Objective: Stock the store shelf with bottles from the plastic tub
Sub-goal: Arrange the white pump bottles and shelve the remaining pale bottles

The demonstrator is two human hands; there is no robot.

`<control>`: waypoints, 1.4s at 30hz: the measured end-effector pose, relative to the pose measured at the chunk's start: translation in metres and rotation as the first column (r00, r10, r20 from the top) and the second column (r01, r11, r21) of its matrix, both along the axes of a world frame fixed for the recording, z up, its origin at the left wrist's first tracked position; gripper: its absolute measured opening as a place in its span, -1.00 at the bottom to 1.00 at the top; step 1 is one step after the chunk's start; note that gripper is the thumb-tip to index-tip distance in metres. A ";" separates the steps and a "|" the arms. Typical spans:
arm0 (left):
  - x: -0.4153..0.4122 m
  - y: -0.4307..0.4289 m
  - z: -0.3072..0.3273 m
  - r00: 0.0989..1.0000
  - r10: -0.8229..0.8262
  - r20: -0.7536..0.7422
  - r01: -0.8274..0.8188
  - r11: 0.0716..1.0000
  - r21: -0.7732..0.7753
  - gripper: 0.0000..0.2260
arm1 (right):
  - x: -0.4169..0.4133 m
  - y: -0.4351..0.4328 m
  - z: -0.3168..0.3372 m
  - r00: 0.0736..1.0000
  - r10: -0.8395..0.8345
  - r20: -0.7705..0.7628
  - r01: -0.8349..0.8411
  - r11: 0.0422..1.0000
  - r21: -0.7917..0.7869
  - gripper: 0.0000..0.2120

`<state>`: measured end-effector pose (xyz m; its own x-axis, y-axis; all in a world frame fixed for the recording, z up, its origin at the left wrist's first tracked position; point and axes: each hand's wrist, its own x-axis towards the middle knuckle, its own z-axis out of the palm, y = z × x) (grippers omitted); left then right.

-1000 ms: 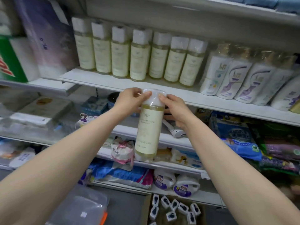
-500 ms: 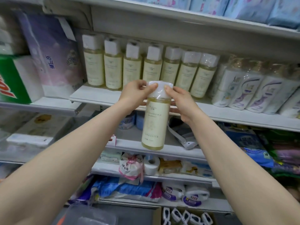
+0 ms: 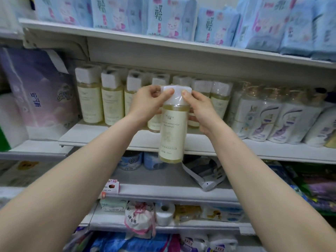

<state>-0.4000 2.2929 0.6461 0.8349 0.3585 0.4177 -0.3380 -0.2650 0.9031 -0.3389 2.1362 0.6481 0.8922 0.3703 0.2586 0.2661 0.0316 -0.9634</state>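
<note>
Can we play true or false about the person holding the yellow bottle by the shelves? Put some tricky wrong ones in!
1. The left hand and the right hand both pinch the yellow bottle at its white cap. True.
2. The yellow bottle stands on the shelf. False: it hangs in the air in front of the shelf edge.
3. A row of matching bottles stands on that shelf. True.
4. The packs on the top shelf are red. False: they are light blue.
5. Right of that row stand white bottles with purple marks. True.
</note>
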 end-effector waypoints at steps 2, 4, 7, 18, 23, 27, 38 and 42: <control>0.011 0.000 0.003 1.000 -0.003 0.021 0.003 1.000 0.005 -0.70 | 0.010 0.000 0.003 1.000 -0.014 0.014 0.014 1.000 0.007 -0.75; 0.020 -0.001 0.005 0.999 0.008 0.034 -0.009 0.999 0.031 -0.79 | 0.020 0.000 0.004 1.000 -0.013 0.028 0.012 1.000 0.009 -0.75; 0.032 -0.002 0.004 0.999 0.025 0.044 -0.029 0.997 0.075 -0.82 | 0.030 0.000 0.003 1.000 -0.006 0.025 0.005 0.999 0.033 -0.75; 0.051 -0.001 -0.013 0.997 0.061 0.037 -0.064 0.996 0.063 -0.64 | 0.045 0.005 -0.014 1.000 -0.028 0.006 0.028 0.997 0.066 -0.81; 0.046 -0.004 -0.026 0.997 0.066 0.037 -0.068 0.995 0.067 -0.57 | 0.039 0.006 -0.032 0.997 -0.067 0.023 0.063 0.990 0.128 -0.83; 0.039 -0.008 -0.048 0.999 0.036 0.015 -0.037 0.998 0.057 -0.61 | 0.031 0.006 -0.051 0.996 -0.088 0.007 0.086 0.985 0.149 -0.68; 0.005 -0.018 -0.110 0.983 0.116 -0.140 -0.101 0.988 0.115 -0.60 | -0.010 -0.011 -0.119 0.963 -0.270 0.014 0.270 0.963 -0.022 -0.56; -0.003 -0.017 -0.120 0.976 0.106 -0.190 -0.079 0.986 0.146 -0.58 | -0.022 -0.005 -0.129 0.928 -0.367 0.069 0.368 0.930 -0.016 -0.64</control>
<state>-0.4029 2.2755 0.5264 0.8712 0.3889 0.2994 -0.1259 -0.4127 0.9021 -0.3609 2.1313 0.5187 0.9491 0.0277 0.3136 0.3147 -0.1073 -0.9431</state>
